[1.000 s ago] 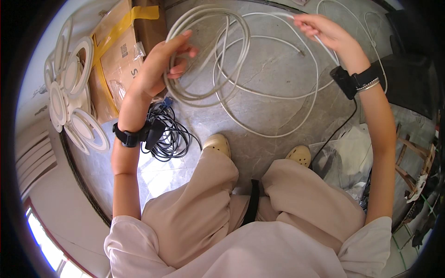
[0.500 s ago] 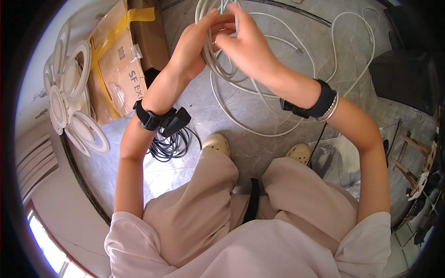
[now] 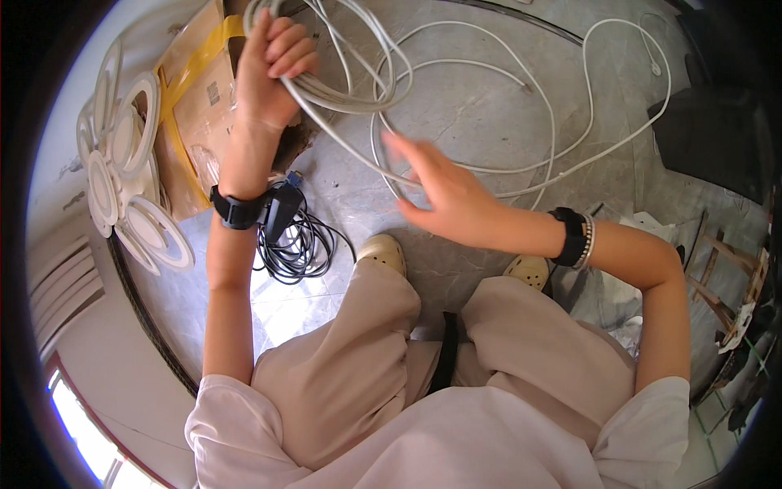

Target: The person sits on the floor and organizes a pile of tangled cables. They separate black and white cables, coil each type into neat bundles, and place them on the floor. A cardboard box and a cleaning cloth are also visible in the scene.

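Observation:
A white cable [image 3: 371, 106], wound in several loops, hangs from my left hand [image 3: 281, 65], whose fingers are wrapped round it at the upper left. From that grip one strand runs down to the right and passes by my right hand [image 3: 448, 191]. The thumb and fingers of the right hand are apart around this strand, with the fingertips a little blurred. I cannot tell whether they touch it. More of the same cable lies in wide loose loops on the floor, with one end showing near the top middle.
On the left, a taped cardboard box [image 3: 212, 90] stands beside a white petal-shaped fixture [image 3: 118, 163]. A coil of black cable [image 3: 305, 253] lies below my left wrist. Black objects [image 3: 709, 138] stand at the right, above a small wooden frame [image 3: 725, 269]. Grey tiles [image 3: 464, 114] cover the floor.
My left hand has carried the coil leftward. My right hand has come away from the coil, down and to the right, to the strand leading from it. The loose cable on the right has shifted.

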Demonstrator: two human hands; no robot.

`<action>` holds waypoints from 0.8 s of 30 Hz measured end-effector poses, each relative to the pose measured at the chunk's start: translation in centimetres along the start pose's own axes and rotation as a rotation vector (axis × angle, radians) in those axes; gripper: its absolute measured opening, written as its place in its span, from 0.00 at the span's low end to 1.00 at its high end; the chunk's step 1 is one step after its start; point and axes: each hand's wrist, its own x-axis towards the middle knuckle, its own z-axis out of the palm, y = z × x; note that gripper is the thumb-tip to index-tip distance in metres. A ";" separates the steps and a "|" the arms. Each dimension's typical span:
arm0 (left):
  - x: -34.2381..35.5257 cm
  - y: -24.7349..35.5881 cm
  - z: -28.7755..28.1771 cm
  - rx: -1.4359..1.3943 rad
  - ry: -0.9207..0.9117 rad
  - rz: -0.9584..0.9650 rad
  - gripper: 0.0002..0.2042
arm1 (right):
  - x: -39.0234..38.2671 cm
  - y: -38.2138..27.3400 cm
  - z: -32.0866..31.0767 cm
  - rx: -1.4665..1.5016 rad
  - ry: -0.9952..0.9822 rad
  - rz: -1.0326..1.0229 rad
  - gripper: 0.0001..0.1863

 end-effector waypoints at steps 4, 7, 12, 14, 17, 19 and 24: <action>-1.4 2.1 0.6 -0.058 -0.156 0.023 0.17 | -2.9 3.7 -0.5 -0.081 -0.475 0.182 0.25; -2.5 3.3 1.9 -0.086 -0.170 0.064 0.17 | -3.4 8.0 -1.3 -0.144 -0.515 0.170 0.18; -5.2 3.8 3.4 -0.125 -0.197 0.019 0.18 | -1.6 17.0 -10.7 -0.586 -0.748 0.501 0.15; -6.1 3.4 3.4 -0.133 -0.226 -0.023 0.18 | -0.9 19.3 -15.9 -0.603 -0.707 0.579 0.15; -7.1 2.4 3.2 -0.057 -0.295 -0.123 0.18 | -0.4 20.8 -22.0 -0.788 -0.724 0.665 0.16; -7.4 2.0 3.2 0.046 -0.324 -0.222 0.17 | -0.7 20.8 -24.8 -0.760 -0.560 0.813 0.16; -7.7 1.4 4.1 0.369 0.010 -0.423 0.14 | 0.0 18.3 -29.0 -0.759 -0.329 1.098 0.18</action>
